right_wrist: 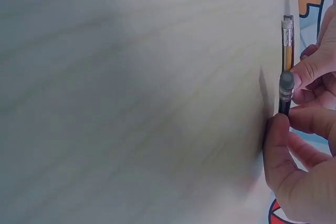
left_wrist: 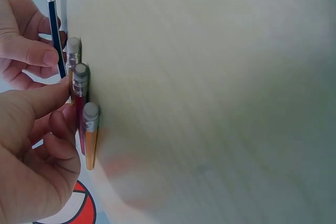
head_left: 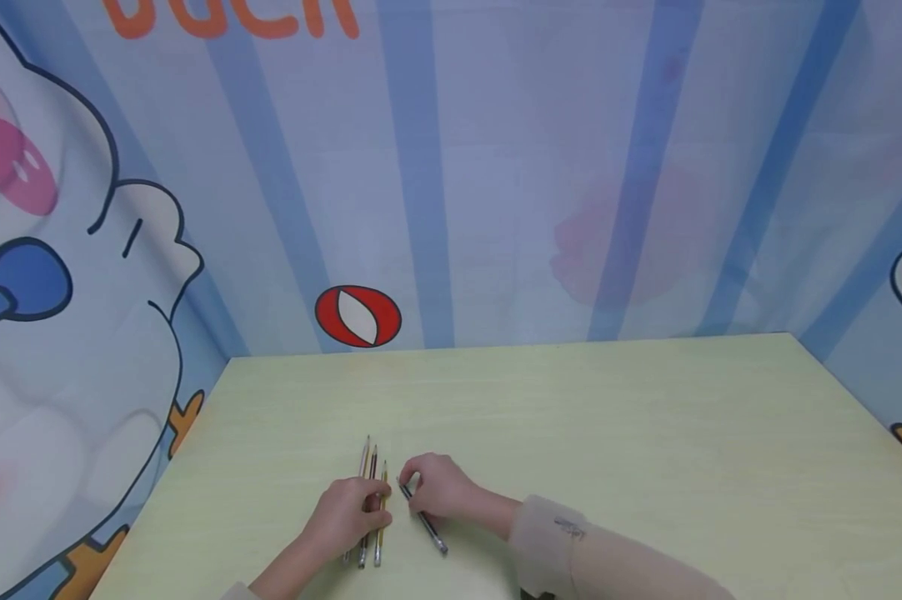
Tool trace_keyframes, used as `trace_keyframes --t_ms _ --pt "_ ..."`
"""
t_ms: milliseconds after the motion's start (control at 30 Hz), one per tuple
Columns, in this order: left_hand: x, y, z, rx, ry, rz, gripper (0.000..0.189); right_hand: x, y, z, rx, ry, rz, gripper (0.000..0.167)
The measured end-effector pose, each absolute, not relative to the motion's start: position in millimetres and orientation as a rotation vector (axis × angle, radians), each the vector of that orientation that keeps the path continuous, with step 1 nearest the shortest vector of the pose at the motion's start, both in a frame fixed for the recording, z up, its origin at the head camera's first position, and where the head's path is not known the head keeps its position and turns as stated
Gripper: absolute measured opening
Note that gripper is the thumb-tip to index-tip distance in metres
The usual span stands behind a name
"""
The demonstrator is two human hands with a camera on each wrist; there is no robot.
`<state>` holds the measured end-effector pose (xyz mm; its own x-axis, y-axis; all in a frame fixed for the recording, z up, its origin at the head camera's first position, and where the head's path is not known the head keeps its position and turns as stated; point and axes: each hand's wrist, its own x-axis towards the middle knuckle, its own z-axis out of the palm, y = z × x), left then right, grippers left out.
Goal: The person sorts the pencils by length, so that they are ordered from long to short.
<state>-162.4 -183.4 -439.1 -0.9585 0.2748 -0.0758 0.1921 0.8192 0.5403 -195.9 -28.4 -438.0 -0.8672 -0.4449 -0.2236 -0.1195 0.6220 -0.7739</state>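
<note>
Three pencils lie side by side under my left hand (head_left: 343,512): a yellow pencil (head_left: 378,550) at the right, a dark red pencil (left_wrist: 80,100) in the middle, and an orange-yellow pencil (left_wrist: 91,135) at the left. Thumb and fingers of that hand grip at the pencils, with the thumb across them near the yellow one. To the right, my right hand (head_left: 441,489) pinches a dark pencil (head_left: 433,533) between thumb and fingers. It slants, its eraser end toward me and its tip toward the other pencils. My fingers hide the middles of the pencils.
The pale yellow-green table (head_left: 608,433) reaches back to a blue striped cloth wall (head_left: 496,167) with cartoon prints. A printed red and white ball (head_left: 331,312) shows just above the table's back edge. More printed cloth (head_left: 46,375) stands along the left side.
</note>
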Motion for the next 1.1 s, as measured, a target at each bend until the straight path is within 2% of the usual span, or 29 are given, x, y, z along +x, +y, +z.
trace_keyframes --t_ms 367,1100 --pt "-163 -183 -440 0.363 2.844 0.840 0.025 -192 -34 -431 -0.557 2.565 -0.925 0.026" --pt "-162 -184 -439 0.351 2.854 0.837 0.025 -189 -50 -441 -0.167 2.434 -1.289 0.029"
